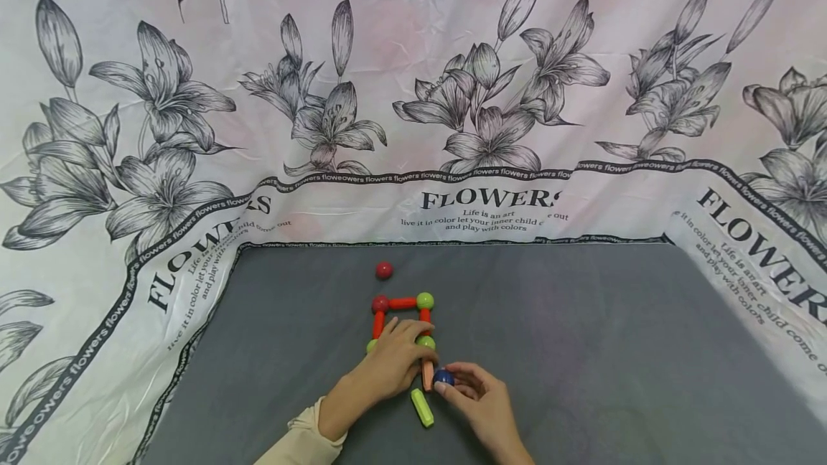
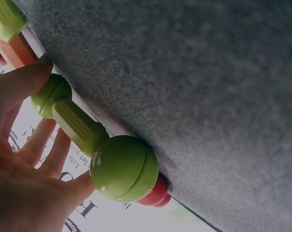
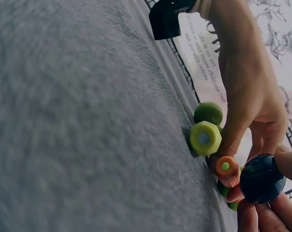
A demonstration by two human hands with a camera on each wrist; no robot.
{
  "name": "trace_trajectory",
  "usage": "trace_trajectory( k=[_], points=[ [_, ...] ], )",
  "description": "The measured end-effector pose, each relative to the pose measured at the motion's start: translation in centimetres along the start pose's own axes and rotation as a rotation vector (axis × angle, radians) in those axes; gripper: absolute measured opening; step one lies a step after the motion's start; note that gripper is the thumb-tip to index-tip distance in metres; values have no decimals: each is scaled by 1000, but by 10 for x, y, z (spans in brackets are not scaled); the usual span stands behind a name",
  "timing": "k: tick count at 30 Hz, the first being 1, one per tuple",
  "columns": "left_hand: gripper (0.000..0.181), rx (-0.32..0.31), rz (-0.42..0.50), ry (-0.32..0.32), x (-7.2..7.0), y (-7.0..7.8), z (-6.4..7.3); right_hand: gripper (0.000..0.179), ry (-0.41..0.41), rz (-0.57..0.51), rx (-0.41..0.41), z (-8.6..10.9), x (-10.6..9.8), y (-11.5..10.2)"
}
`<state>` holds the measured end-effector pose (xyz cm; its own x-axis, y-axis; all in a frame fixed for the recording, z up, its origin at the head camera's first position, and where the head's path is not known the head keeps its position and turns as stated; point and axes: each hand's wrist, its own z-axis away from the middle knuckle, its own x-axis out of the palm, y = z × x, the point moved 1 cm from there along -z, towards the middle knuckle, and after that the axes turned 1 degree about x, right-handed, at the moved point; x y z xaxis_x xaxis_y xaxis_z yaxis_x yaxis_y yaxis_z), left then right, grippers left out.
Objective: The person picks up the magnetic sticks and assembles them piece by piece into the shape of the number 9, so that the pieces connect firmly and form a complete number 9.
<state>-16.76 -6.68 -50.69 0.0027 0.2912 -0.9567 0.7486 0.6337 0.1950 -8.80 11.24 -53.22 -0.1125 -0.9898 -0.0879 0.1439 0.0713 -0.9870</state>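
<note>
Balls and rods form a square on the grey surface, with red rods (image 1: 403, 303), a dark red ball (image 1: 380, 303) and a green ball (image 1: 425, 301) at its far side. My left hand (image 1: 395, 361) spans the near side, partly hiding it. Its thumb and fingers pinch an orange rod (image 3: 226, 169) close by the near right green ball (image 2: 51, 95). A green rod (image 2: 80, 126) joins that ball to another green ball (image 2: 122, 166). In my right hand (image 1: 481, 400), a dark blue ball (image 1: 444, 377) is pinched at the fingertips, beside the orange rod's near end.
A loose yellow-green rod (image 1: 422, 407) lies just in front of the hands. Beyond the square sits a single red ball (image 1: 384, 270). Flower-printed cloth (image 1: 484, 207) borders the grey surface (image 1: 614, 336) at the back and sides.
</note>
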Motion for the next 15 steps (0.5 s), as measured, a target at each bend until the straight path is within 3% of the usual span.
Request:
trace_trajectory(
  k=[15],
  points=[
    [19,-43,31,45,-1,-1,1,39,-45,41,20,7,5,0]
  ],
)
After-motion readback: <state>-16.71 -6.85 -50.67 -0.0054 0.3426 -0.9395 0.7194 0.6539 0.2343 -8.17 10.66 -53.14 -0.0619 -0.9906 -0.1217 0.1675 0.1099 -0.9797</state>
